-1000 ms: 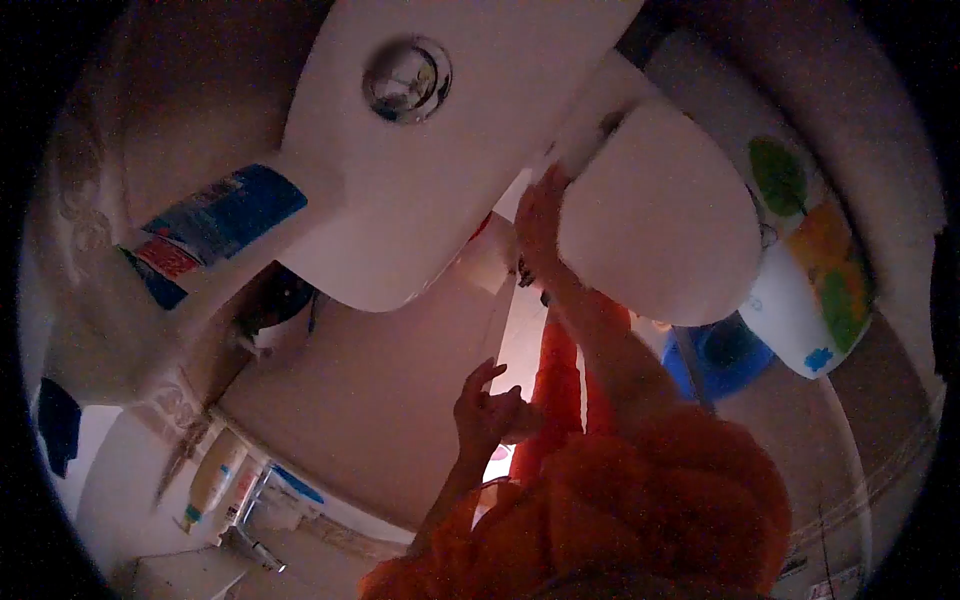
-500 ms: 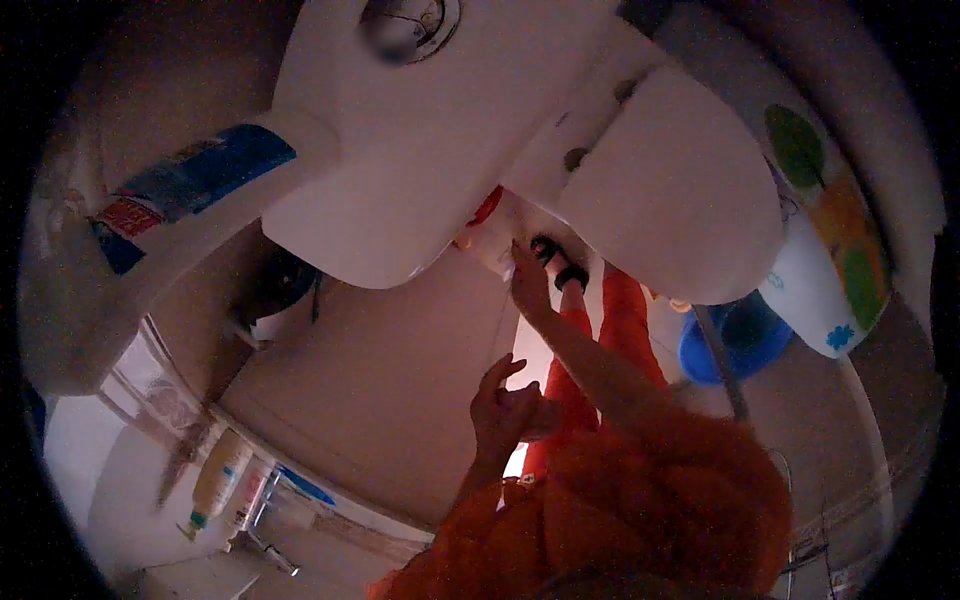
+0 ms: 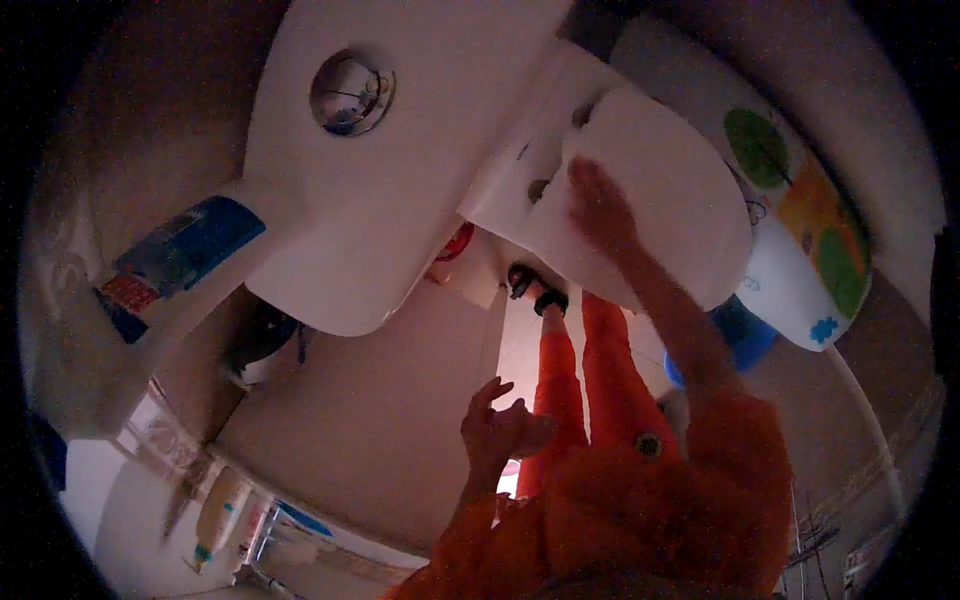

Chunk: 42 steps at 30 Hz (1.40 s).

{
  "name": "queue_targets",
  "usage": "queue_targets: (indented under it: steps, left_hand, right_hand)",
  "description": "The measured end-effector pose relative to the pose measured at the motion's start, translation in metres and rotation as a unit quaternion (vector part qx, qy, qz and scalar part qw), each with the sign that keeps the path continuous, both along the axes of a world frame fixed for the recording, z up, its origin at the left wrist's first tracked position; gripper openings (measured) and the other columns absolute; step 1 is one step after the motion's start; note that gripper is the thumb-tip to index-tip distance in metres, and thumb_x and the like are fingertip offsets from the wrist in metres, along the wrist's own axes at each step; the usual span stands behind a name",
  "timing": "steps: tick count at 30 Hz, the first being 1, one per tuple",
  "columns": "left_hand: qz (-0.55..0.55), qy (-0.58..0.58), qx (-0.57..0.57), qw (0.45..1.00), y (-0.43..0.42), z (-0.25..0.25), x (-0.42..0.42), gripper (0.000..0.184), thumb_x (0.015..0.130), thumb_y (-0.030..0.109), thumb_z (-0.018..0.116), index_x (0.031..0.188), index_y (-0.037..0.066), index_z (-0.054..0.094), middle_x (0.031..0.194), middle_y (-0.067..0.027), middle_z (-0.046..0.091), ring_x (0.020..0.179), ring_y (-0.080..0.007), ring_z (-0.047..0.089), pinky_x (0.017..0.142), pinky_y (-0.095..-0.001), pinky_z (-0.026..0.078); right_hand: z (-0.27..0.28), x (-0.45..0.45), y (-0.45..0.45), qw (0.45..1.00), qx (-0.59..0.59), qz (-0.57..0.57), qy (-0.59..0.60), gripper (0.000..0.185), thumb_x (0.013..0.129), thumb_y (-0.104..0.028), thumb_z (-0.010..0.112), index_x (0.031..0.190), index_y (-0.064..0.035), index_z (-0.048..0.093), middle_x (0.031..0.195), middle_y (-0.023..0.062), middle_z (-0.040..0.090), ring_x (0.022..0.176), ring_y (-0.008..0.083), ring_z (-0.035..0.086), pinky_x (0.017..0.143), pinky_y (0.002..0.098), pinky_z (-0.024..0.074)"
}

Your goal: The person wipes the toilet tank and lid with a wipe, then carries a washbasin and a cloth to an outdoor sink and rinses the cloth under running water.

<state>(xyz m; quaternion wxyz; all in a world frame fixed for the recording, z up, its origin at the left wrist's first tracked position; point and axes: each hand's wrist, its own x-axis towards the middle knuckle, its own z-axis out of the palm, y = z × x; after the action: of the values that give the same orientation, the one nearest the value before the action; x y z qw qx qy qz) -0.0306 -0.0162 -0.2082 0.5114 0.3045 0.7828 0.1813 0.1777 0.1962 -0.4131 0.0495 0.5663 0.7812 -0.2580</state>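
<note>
Over the white toilet lid (image 3: 680, 220), my right hand (image 3: 603, 210) lies with its fingers stretched out, near the hinge side. Whatever may be under the palm is hidden. My left hand (image 3: 490, 425) is raised lower in the view, in front of my red-orange trousers (image 3: 560, 380). Its fingers are curled around a rounded, dim shape that I cannot make out. Up and left of the lid stands a large white fixture (image 3: 400, 190) with a round chrome fitting (image 3: 352, 92).
A blue package (image 3: 205, 240) is at the left. Bottles (image 3: 220, 515) stand at the lower left. At the right are a leaf-patterned white container (image 3: 795, 280) and a blue tub (image 3: 740, 335). A red object (image 3: 458, 243) is beneath the fixture's edge.
My right hand has moved from beside the toilet, above the floor, up onto the lid. My left hand has kept its curled shape. The camera view has shifted.
</note>
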Motion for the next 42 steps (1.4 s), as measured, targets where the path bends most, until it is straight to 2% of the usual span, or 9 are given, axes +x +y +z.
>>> queue_targets:
  steps: [3,6,9,12,15,19,33,37,42]
  left_hand:
    - [0.052,-0.036,-0.024,0.998,0.027,0.01,0.013,0.039,0.073,0.0,0.064,0.11,0.001,0.051,0.103,-0.0071,0.06,0.063,-0.0083,0.057,0.054,-0.0213,0.047]
    - [-0.014,0.017,-0.052,0.998,0.02,-0.005,0.01,0.039,0.073,0.002,0.065,0.109,0.003,0.052,0.102,-0.0079,0.06,0.069,-0.0107,0.06,0.058,-0.0223,0.05]
    - [0.059,-0.097,-0.06,0.992,0.028,-0.011,0.029,0.048,0.069,0.008,0.067,0.114,0.006,0.051,0.102,-0.0063,0.06,0.07,-0.011,0.057,0.062,-0.0243,0.048]
    - [-0.02,-0.056,-0.088,0.994,0.041,-0.025,0.045,0.045,0.071,0.002,0.068,0.112,0.004,0.051,0.103,-0.0084,0.06,0.069,-0.0104,0.06,0.058,-0.0229,0.051]
    - [-0.038,-0.088,-0.085,0.992,0.052,-0.037,0.058,0.044,0.072,0.003,0.068,0.113,0.004,0.05,0.104,-0.0088,0.059,0.068,-0.0113,0.061,0.059,-0.0243,0.051]
    - [0.021,-0.091,-0.126,0.988,0.053,-0.045,0.066,0.043,0.068,0.014,0.068,0.109,0.009,0.055,0.09,-0.004,0.063,0.067,-0.0123,0.058,0.061,-0.0259,0.048]
    - [-0.031,-0.011,-0.113,0.993,0.022,-0.059,0.034,0.039,0.073,0.006,0.067,0.11,0.004,0.052,0.099,-0.0063,0.062,0.068,-0.0138,0.062,0.059,-0.0259,0.051]
    - [-0.022,-0.021,-0.136,0.99,0.031,-0.057,0.041,0.039,0.074,0.004,0.065,0.11,0.004,0.051,0.1,-0.0075,0.061,0.069,-0.0138,0.062,0.059,-0.0258,0.051]
    - [0.029,-0.048,-0.077,0.995,0.018,-0.059,0.025,0.038,0.072,0.006,0.066,0.108,0.003,0.052,0.099,-0.0072,0.061,0.067,-0.0128,0.06,0.06,-0.0247,0.05]
  right_hand:
    - [-0.04,0.035,0.084,0.976,0.207,-0.068,0.028,0.049,0.083,-0.018,0.044,0.128,-0.0017,0.034,0.136,0.0137,0.03,0.125,0.0311,0.028,0.104,0.0371,0.0224]
    - [-0.028,0.031,0.122,0.974,0.161,-0.035,-0.159,0.033,0.078,-0.012,0.048,0.11,-0.0035,0.053,0.125,0.0119,0.043,0.117,0.0285,0.037,0.102,0.0362,0.0265]
    - [-0.034,0.05,0.128,0.982,0.188,-0.026,-0.024,0.023,0.073,-0.01,0.05,0.092,-0.0049,0.062,0.111,0.012,0.052,0.107,0.0272,0.045,0.098,0.0372,0.0304]
    - [-0.034,0.067,0.171,0.981,0.055,0.187,-0.003,0.024,0.079,-0.021,0.049,0.096,-0.0077,0.059,0.1,0.0145,0.057,0.095,0.0332,0.052,0.087,0.0429,0.0406]
    - [-0.023,0.046,0.184,0.968,-0.083,0.236,-0.018,0.019,0.071,-0.007,0.053,0.089,-0.0078,0.061,0.093,0.0132,0.059,0.088,0.0303,0.056,0.08,0.0392,0.044]
    - [-0.037,0.072,0.202,0.974,-0.095,0.189,0.081,0.018,0.071,-0.007,0.053,0.088,-0.0081,0.06,0.092,0.0134,0.06,0.087,0.0302,0.057,0.077,0.0379,0.0456]
    - [-0.072,0.099,0.219,0.941,-0.091,0.229,0.231,0.024,0.067,-0.003,0.058,0.091,-0.0076,0.059,0.097,0.0097,0.059,0.091,0.028,0.056,0.079,0.0359,0.0451]
    - [-0.082,0.058,0.213,0.949,-0.083,0.303,0.04,0.019,0.072,-0.008,0.056,0.091,-0.0066,0.059,0.099,0.0096,0.058,0.089,0.0273,0.056,0.077,0.0365,0.0448]
    - [-0.05,0.108,0.229,0.945,-0.266,0.06,0.179,0.024,0.082,-0.019,0.047,0.1,-0.0066,0.058,0.099,0.0087,0.059,0.089,0.0212,0.055,0.08,0.0344,0.0423]
